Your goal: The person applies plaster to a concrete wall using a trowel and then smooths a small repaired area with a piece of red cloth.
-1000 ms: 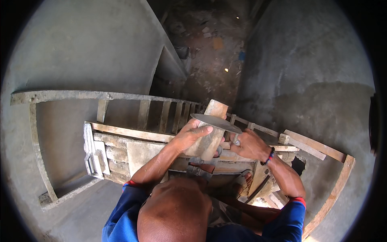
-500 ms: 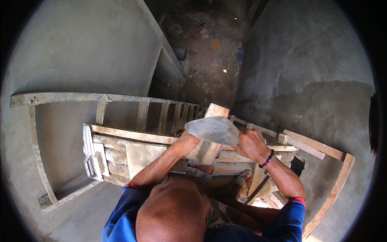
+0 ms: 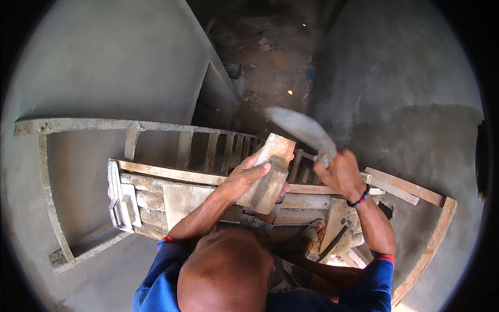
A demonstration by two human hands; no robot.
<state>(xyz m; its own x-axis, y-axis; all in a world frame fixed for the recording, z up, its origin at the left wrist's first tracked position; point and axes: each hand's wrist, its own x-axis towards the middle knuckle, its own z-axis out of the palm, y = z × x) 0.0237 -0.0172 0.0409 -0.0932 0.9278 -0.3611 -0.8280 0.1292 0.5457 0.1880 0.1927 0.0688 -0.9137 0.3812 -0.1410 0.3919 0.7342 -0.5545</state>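
Note:
My left hand (image 3: 244, 179) grips a worn wooden piece (image 3: 273, 151), a board with a raised block along it, held at a tilt above the scaffold. My right hand (image 3: 340, 174) is wrapped round the handle of a metal trowel (image 3: 299, 125), its blade blurred, raised above and to the right of the wooden piece and apart from it. A metal float (image 3: 125, 205) lies on the left end of the scaffold planks (image 3: 187, 203) beneath my hands.
A railed wooden frame (image 3: 88, 125) runs along the left, with more timber rails (image 3: 426, 247) at right. Plastered walls (image 3: 395, 67) flank a drop to a littered floor (image 3: 270, 73). A sandalled foot (image 3: 314, 239) rests under the planks. A head and shoulders (image 3: 223, 273) fill the lower centre.
My right hand has lifted the trowel off the wooden piece, swinging it up and to the right. My left hand and the wooden piece have shifted only slightly.

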